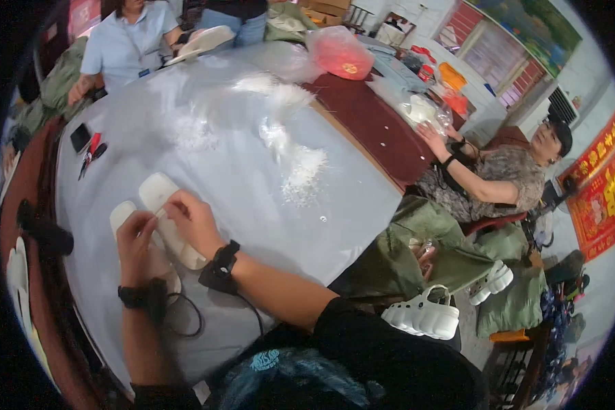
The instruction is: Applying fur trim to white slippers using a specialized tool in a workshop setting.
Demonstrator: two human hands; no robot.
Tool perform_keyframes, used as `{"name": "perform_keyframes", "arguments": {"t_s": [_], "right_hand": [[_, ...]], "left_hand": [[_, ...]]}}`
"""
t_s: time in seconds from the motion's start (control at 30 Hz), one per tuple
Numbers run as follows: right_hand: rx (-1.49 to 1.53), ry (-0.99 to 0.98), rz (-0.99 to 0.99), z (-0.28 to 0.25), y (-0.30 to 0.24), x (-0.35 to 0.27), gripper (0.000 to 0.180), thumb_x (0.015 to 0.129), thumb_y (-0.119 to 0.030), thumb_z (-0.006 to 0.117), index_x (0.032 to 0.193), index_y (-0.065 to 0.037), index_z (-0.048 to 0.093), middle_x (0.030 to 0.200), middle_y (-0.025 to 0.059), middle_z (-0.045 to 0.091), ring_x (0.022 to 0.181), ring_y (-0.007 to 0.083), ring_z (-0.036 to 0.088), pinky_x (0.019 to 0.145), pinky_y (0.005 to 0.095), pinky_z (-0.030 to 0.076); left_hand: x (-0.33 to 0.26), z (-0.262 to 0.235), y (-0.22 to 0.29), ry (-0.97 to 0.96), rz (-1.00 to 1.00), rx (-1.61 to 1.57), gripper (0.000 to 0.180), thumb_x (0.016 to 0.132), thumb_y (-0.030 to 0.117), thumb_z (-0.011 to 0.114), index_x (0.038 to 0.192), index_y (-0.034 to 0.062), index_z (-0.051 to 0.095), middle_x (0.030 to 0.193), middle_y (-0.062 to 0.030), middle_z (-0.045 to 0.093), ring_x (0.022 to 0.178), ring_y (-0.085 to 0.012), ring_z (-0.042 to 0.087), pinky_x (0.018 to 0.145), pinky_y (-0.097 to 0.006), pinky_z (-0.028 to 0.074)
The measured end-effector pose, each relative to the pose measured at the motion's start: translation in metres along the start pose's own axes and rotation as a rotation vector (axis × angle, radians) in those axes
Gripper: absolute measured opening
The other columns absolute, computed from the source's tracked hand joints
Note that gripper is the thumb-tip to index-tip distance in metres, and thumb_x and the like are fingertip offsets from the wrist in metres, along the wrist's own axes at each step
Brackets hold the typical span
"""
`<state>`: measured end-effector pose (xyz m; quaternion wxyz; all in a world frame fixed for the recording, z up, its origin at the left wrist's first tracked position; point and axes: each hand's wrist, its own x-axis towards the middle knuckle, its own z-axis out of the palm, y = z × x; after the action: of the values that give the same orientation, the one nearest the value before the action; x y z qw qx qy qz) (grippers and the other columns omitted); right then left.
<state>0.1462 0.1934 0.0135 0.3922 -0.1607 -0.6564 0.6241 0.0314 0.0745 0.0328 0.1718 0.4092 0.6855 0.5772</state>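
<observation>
Two pale, sole-shaped pieces lie side by side on the grey-white tabletop, under my hands. One, the right sole [158,188], is partly covered by my right hand [195,222]. The other, the left sole [121,213], is mostly behind my left hand [135,239]. Both hands are raised close together with fingertips pinched and pointing toward each other. Something small and pale may be between them, too small to name. Each wrist wears a black band, with a dark cable [199,321] looping beside the left one.
White plastic scraps [304,174] are strewn across the grey-covered table [246,239]. Red-handled cutters [92,147] and a phone-like black object [80,137] lie far left. People work at the far side and right. A white clog [424,318] sits on the green sacking [396,249].
</observation>
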Motion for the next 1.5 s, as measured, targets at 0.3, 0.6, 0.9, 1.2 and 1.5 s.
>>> {"name": "perform_keyframes", "arguments": {"t_s": [0.3,0.6,0.9,1.2,1.5], "right_hand": [[0.095,-0.026,0.116,-0.01,-0.001,-0.003,0.011,0.093,-0.012,0.061,0.096,-0.001,0.062,0.079,0.0012,0.063,0.068,0.0073,0.054,0.062,0.0234,0.045],[0.073,-0.043,0.083,-0.007,0.005,0.0,0.01,0.093,-0.011,0.062,0.093,-0.002,0.064,0.078,-0.0008,0.064,0.069,0.0053,0.054,0.063,0.0209,0.044],[-0.089,-0.04,-0.001,-0.015,0.008,0.001,0.008,0.092,-0.009,0.059,0.095,-0.002,0.063,0.082,0.0012,0.063,0.072,0.0092,0.056,0.066,0.0231,0.046],[-0.208,-0.06,-0.003,-0.02,0.008,0.003,0.012,0.094,-0.013,0.059,0.092,-0.001,0.059,0.078,0.001,0.059,0.068,0.009,0.05,0.061,0.0216,0.042],[-0.122,-0.093,-0.099,-0.012,0.012,0.003,0.015,0.097,-0.017,0.056,0.092,-0.003,0.057,0.078,-0.0004,0.054,0.062,0.0046,0.041,0.055,0.0196,0.033]], "left_hand": [[0.002,0.003,-0.009,0.033,-0.022,0.001,0.009,0.086,0.004,0.067,0.09,-0.0032,0.064,0.08,-0.0032,0.065,0.079,-0.0093,0.058,0.074,-0.025,0.048],[0.0,0.004,-0.003,0.036,0.039,-0.029,0.01,0.086,0.005,0.066,0.09,-0.0035,0.064,0.08,-0.004,0.065,0.076,-0.0099,0.056,0.072,-0.027,0.048],[0.001,0.007,-0.006,0.043,0.065,-0.039,0.012,0.085,0.009,0.066,0.091,-0.0021,0.066,0.08,-0.0082,0.067,0.076,-0.0116,0.06,0.072,-0.029,0.05],[0.005,0.011,-0.008,0.113,0.157,-0.038,0.012,0.088,0.012,0.063,0.087,-0.0001,0.061,0.081,-0.0074,0.065,0.076,-0.0138,0.061,0.071,-0.03,0.049],[0.003,0.006,-0.009,0.215,0.174,-0.376,0.011,0.092,0.011,0.056,0.09,0.0001,0.055,0.075,-0.0069,0.064,0.069,-0.0138,0.061,0.066,-0.029,0.049]]}}
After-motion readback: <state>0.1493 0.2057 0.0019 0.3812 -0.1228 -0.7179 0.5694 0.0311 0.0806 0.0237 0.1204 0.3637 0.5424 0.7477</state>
